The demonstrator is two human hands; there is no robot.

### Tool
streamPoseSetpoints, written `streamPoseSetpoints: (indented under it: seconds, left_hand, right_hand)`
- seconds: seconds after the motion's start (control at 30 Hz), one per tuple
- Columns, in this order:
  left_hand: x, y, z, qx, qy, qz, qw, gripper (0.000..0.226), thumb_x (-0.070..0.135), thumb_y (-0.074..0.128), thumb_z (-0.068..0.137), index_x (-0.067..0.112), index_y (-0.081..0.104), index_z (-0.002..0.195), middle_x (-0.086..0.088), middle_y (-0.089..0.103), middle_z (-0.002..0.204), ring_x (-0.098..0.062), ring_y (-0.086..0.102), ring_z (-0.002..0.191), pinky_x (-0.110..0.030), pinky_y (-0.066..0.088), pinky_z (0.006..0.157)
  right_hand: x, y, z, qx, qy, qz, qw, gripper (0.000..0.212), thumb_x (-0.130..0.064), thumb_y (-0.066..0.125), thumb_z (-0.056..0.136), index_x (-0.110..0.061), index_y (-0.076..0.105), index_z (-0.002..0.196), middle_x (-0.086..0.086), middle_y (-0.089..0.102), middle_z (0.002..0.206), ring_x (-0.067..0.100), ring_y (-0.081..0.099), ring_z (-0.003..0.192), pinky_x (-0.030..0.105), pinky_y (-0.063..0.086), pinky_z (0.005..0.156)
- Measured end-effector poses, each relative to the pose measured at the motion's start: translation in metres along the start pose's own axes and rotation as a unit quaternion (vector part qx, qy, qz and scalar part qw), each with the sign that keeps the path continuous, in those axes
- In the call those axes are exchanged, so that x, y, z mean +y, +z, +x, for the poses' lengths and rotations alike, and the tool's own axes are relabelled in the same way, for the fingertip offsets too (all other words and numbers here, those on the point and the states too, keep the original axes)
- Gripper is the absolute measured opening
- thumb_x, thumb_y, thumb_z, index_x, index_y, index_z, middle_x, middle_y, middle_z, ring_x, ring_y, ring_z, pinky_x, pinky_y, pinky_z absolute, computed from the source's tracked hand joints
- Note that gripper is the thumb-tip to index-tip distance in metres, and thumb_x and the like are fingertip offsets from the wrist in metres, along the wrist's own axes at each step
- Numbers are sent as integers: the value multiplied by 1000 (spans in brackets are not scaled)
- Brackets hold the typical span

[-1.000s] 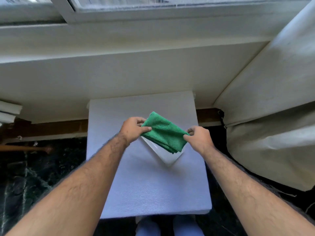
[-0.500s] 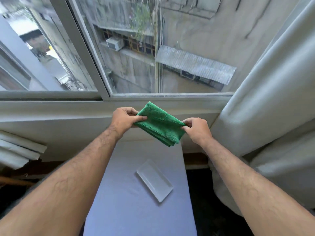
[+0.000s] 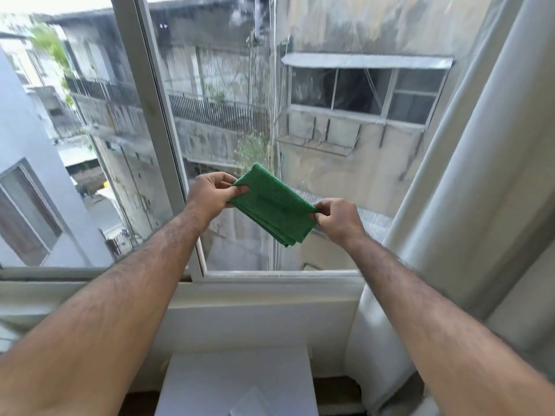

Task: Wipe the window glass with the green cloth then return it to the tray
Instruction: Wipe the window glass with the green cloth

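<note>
An upper-floor room in a home: a white-framed sliding window (image 3: 156,121) looks onto weathered apartment buildings (image 3: 345,94) with balconies, and a pale curtain (image 3: 480,181) hangs beside it.

Two bare, hairy forearms, no sleeves, left hand (image 3: 211,193), right hand (image 3: 339,220), no rings

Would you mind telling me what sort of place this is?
Probably an upper-floor room in a built-up area: a white-framed window glass overlooking neighbouring buildings, a pale curtain at the right, and a small white table beneath the sill.
</note>
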State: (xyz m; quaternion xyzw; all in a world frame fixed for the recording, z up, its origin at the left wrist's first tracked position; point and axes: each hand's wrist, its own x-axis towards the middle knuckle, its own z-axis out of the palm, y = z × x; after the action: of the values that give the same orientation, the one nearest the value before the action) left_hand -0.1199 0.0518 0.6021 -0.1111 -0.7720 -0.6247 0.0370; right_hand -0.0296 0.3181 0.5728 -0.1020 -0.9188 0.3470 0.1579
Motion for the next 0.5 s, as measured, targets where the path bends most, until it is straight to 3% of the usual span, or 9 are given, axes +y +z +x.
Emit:
streamPoseSetpoints:
  seconds: [0.13,0.27,0.4,0.5]
  left_hand:
    - [51,-12,17,28,45,-21,998,14,17,83,87,24,73,81,-7,78,94,-36,76,104,-45,66,86]
    - [109,-29,37,35,67,-71,995,12,14,78,92,20,69,85,-5,76,96,-34,75,103,-34,67,65]
    - [167,-43,52,62,118,-69,989,15,10,77,92,23,70,88,-6,74,100,-31,74,100,-44,67,80]
    - [211,-50,59,78,156,-67,982,12,9,76,93,17,73,102,-10,75,105,-31,73,100,-47,64,86]
  right_hand:
    - [-41,-34,20,43,-36,20,998,24,-7,73,97,-9,84,119,8,85,106,24,78,99,40,63,102]
    - [-85,-65,39,63,-64,41,995,23,-9,77,96,-7,84,118,12,85,104,30,79,98,47,64,100]
    - [-122,-98,59,84,-101,56,990,22,-14,84,92,-6,85,112,12,85,100,31,80,95,50,66,96]
    - [-148,-123,76,94,-118,57,987,19,-16,88,87,-6,84,103,13,84,95,32,81,93,51,67,91]
